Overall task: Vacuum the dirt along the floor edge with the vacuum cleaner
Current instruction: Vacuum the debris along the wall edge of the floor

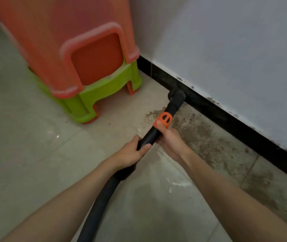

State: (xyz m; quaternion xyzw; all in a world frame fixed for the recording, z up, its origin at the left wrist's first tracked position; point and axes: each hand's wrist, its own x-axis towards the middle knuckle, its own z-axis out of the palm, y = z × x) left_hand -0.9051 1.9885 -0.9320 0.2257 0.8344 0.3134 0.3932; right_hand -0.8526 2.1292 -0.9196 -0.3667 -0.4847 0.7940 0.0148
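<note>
A black vacuum wand with an orange collar points up and right toward the wall. Its black nozzle sits on the floor against the black skirting board. My left hand grips the wand's lower end, where the black hose runs back toward me. My right hand grips the wand just below the collar, thumb on the orange part. Brown dirt is spread over the tiles along the skirting, to the right of the nozzle.
Stacked plastic stools, orange over green, stand in the corner left of the nozzle. A white wall rises above the skirting. Pale floor tiles stretch to the left and toward me.
</note>
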